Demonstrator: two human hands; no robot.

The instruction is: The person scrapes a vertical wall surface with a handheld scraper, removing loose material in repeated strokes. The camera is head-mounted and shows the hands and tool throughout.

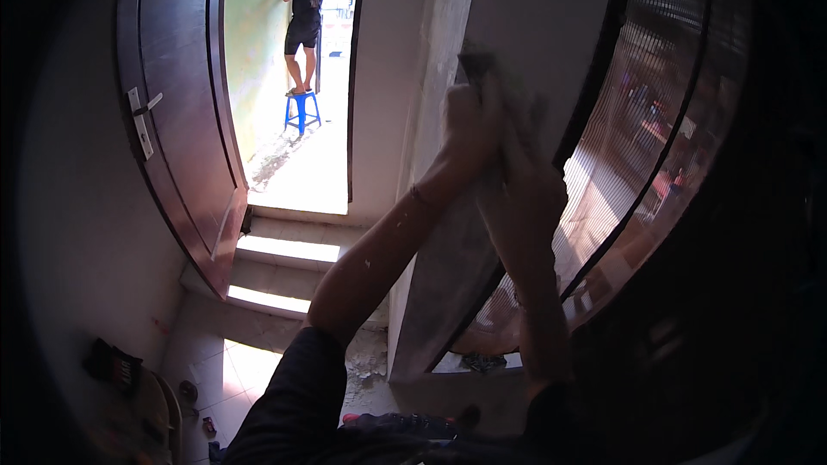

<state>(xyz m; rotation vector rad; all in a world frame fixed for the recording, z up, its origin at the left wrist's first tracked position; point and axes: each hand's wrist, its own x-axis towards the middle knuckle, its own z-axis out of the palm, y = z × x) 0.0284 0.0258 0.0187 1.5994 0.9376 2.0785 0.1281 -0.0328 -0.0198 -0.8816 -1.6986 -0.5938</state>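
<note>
My left hand (pixel 472 127) is raised in front of me, closed around a dark, flat-edged tool (pixel 476 63) that looks like a scraper. The tool's end is at the edge of a grey wall section (pixel 543 13). Just right of it and a little lower, my right hand (pixel 527 194) is curled, with a finger pointing up. A dark, blurred shape shows above that hand; shadow hides what its fingers grip. Pale flecks dot my left forearm (pixel 370 263).
Left stands an open brown door (pixel 177 77), with tiled steps (pixel 289 271) beyond. Outside, a person (pixel 305 13) in dark clothes stands on a blue stool (pixel 301 112), facing a greenish wall. A ribbed window (pixel 637 146) is at right. A chair (pixel 168 405) occupies the lower left.
</note>
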